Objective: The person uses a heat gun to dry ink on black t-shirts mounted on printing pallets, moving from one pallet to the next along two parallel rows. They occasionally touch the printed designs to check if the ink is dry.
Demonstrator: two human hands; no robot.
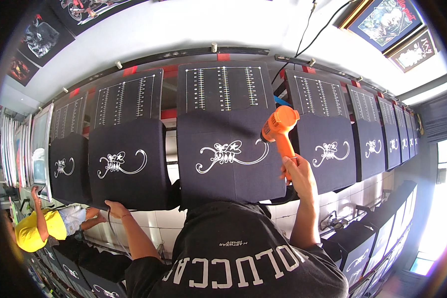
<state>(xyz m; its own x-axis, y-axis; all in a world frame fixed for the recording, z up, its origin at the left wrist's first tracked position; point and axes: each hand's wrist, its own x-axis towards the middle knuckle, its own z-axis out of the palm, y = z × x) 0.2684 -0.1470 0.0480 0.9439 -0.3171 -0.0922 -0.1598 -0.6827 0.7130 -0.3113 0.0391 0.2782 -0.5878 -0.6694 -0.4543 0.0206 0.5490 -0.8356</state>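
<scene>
The orange blower gun (283,134) is at about 2 o'clock from the middle of the central white print (226,153). The right hand (299,174), at roughly 4 o'clock, has its fingers wrapped around the handle, closed on it with no visible slack. The dark nozzle is just beside the print's right-hand curl; whether it touches the black cloth (228,185) cannot be told.

At 8 o'clock, the left hand (116,208) is at the lower edge of the neighbouring cloth (126,186), its fingers bent. A thin cord (112,229) runs down from them, but how tightly they close on it is unclear.

If the gun is blowing hot, lingering at that curl could scorch the cloth or overheat the print. A dip of the wrist could drag the nozzle across the white lines and smear any wet ink. The cord, if slack, could brush the neighbouring print (121,164) or snag on a board corner and jerk the gun. The left fingers could also rumple the cloth's edge by pulling.
</scene>
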